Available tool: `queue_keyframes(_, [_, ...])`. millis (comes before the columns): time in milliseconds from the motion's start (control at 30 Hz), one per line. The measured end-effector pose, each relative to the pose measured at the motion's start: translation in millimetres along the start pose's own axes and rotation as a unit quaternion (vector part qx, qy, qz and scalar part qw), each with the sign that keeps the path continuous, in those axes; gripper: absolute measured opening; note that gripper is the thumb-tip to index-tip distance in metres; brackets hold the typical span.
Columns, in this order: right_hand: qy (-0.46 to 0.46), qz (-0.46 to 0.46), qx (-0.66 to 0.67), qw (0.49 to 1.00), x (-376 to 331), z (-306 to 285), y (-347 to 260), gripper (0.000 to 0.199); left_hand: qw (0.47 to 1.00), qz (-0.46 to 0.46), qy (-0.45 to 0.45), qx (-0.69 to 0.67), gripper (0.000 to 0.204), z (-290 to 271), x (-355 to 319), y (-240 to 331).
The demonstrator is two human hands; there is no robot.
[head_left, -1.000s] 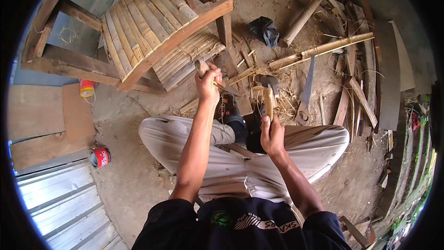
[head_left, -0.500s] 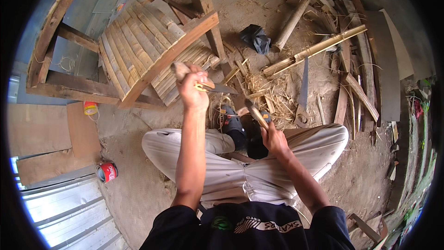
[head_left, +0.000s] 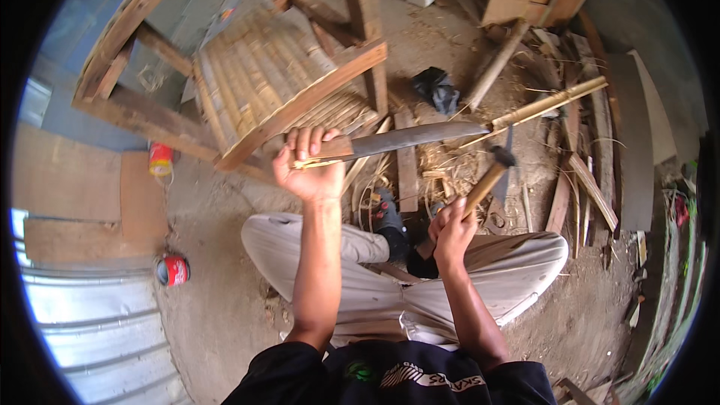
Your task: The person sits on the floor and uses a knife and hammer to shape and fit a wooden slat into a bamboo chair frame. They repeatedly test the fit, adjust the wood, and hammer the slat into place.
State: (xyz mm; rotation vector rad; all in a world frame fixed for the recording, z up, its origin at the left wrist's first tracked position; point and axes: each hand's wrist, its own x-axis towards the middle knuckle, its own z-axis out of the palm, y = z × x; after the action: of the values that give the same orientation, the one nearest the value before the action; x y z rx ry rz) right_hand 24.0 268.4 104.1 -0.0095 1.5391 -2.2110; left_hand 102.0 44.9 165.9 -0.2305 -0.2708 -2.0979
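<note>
Both hands are raised at the frame's centre: the left hand (head_left: 309,169) is clenched around the wooden handle of a long machete (head_left: 397,141), its blade running rightward, while the right hand (head_left: 450,231) grips a hammer (head_left: 487,176), head up. Below them lie the person's pale-trousered knees. A bamboo-slatted wooden frame (head_left: 262,82) fills the upper left; two red cans (head_left: 172,270) sit at left.
</note>
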Motion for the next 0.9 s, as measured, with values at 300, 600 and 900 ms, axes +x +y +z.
queue_keyframes(300, [0.005, -0.071, 0.205, 0.976, 6.7, 28.5, -51.9, 0.059, 0.994, -0.035, 0.027, -0.104, 0.023, 6.2, -49.8, -14.7])
queue_keyframes(600, [0.087, -0.014, 0.133, 0.987, 26.0, 21.6, -67.4, 0.028, 0.986, -0.129, 0.087, -0.059, 0.035, 9.3, -71.5, -49.0])
queue_keyframes(900, [0.048, 0.032, -0.008, 0.998, 53.9, -7.2, -92.2, 0.020, 0.716, -0.273, -0.047, 0.641, 0.020, -21.4, -60.0, 12.3])
